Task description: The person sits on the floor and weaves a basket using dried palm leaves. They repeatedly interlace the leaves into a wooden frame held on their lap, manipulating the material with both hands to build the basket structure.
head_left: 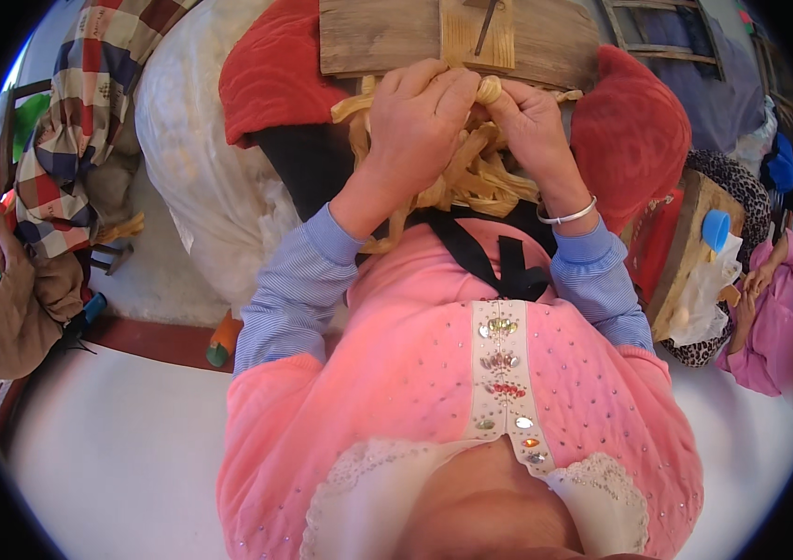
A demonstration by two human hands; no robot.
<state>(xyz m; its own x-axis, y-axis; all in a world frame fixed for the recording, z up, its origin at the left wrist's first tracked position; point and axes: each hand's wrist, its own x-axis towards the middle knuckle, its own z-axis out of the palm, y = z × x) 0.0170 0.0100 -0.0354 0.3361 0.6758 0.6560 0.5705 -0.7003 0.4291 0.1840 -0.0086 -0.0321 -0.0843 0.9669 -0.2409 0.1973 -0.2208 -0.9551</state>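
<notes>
My left hand [418, 129] and my right hand [535, 129] meet over my lap, at the near edge of a wooden board [378, 39]. Both are closed, with fingertips pinched around a pale yellow strip [489, 91] that forms a small rounded knot between them. The left fingers partly cover it. More loose yellow strips [480, 177] hang in a tangle beneath the hands, and some ends stick out to either side. A smaller wood block [477, 35] with a thin dark metal rod lies on the board.
Red velvety cloth [280, 70] covers my knees on both sides. A large whitish plastic bundle [201, 140] stands at left. To the right are a wooden box [676, 257], a blue cup [716, 230] and a person in pink [784, 317]. Another person's brown sleeve [19, 317] shows far left.
</notes>
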